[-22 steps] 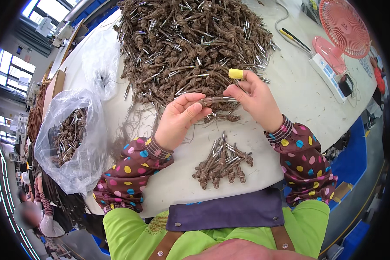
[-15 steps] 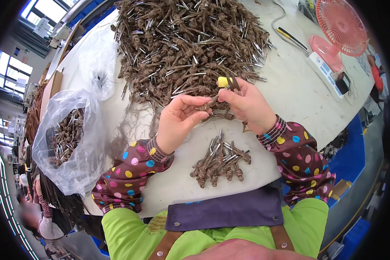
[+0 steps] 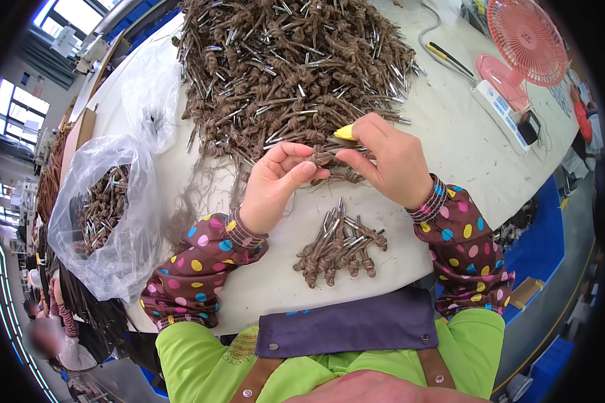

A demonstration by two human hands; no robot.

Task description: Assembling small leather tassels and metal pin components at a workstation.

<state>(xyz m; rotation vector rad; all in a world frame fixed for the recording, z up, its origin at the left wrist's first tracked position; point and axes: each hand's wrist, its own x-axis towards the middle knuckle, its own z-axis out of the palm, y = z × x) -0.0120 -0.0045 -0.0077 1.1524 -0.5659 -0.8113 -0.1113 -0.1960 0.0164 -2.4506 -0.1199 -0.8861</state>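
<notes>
My left hand [image 3: 275,183] pinches a knotted brown cord [image 3: 324,156] between thumb and fingers, just in front of a big heap of similar cords [image 3: 296,74] with silver metal tips. From the other side my right hand [image 3: 393,161] has its thumb and bent fingers closed at the cord's end. A yellow-ended tool [image 3: 345,132], which looks like thread snips, is tucked in that same hand; its blades are mostly hidden by the fingers. Nearer me, several knotted cords [image 3: 339,245] lie in a small pile with their silver tips pointing away.
To the left stands a clear plastic bag [image 3: 107,221] with more cords inside. A pink fan [image 3: 526,41], a white power strip [image 3: 501,114] and a black-and-yellow pen-like tool [image 3: 450,59] sit at the far right of the white table [image 3: 410,258]. Blue bins [image 3: 541,242] border its right side.
My right hand has turned so its back faces up, and the snips have rotated with it, hiding their blades. The left hand keeps its pinch, nearly in place.
</notes>
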